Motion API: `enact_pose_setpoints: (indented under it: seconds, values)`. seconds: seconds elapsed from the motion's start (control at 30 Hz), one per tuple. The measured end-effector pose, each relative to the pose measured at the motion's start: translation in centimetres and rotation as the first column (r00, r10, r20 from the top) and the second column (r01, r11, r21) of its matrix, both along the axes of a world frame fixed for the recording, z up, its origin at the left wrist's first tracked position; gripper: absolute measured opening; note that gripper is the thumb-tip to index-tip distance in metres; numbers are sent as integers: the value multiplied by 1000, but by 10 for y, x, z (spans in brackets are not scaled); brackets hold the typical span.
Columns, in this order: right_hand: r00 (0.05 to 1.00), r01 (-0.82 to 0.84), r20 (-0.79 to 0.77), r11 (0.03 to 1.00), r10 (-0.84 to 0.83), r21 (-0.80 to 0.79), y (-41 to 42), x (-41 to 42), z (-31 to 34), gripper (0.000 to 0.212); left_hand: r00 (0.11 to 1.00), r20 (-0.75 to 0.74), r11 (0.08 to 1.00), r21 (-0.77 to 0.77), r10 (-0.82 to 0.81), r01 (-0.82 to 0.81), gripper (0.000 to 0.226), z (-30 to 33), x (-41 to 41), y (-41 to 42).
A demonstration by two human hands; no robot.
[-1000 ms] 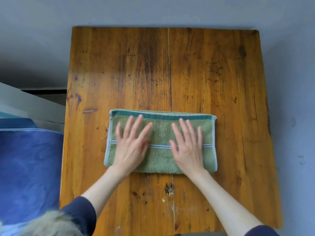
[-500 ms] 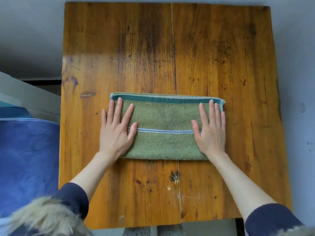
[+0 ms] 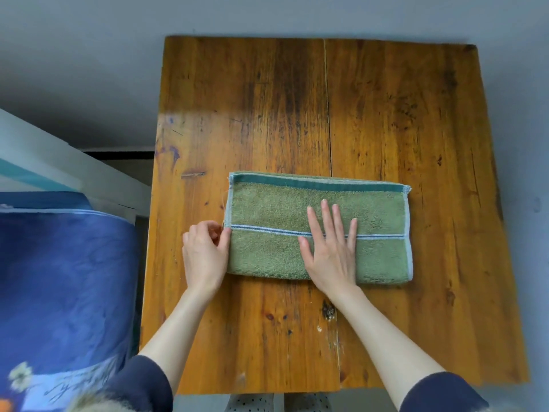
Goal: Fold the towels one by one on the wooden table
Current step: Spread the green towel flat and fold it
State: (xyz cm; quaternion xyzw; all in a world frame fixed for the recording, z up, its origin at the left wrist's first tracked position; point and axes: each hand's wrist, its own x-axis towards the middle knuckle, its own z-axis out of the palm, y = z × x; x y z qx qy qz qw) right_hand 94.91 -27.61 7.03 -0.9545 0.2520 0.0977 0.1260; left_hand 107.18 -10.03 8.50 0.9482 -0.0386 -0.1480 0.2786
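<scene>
**Inspector:** Your green terry towel with the dark green band and blue stripe (image 3: 267, 254), folded into a long rectangle, lies flat on the worn wooden surface (image 3: 386, 114), nearer its front edge than its back.

**Operator:** And my hands?

**Inspector:** Your right hand (image 3: 331, 248) lies flat on the towel's middle, fingers straight and spread, palm down. Your left hand (image 3: 205, 254) is at the towel's left edge, fingers curled, thumb touching the hem by the stripe; it appears to pinch that edge.

**Operator:** Surroundings?

**Inspector:** Blue printed fabric (image 3: 59, 278) lies left of the surface.
</scene>
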Motion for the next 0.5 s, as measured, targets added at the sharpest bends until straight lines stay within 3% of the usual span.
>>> enact_pose_setpoints:
  seconds: [0.13, 0.37, 0.5]
  values:
    - [1000, 21, -12, 999, -21, -39, 2, -1, -8, 58, 993, -85, 996, 35, 83, -81, 28, 1, 6, -10]
    - [999, 36, 5, 996, -36, -81, 5, 1, -10, 58, 988, -154, 993, 115, 31, -13, 21, 8, 12, -19]
    - [999, 34, -7, 995, -35, -91, 5, 2, -10, 58, 981, -194, 1000, 13, -1, 3, 14, 13, 14, -13]
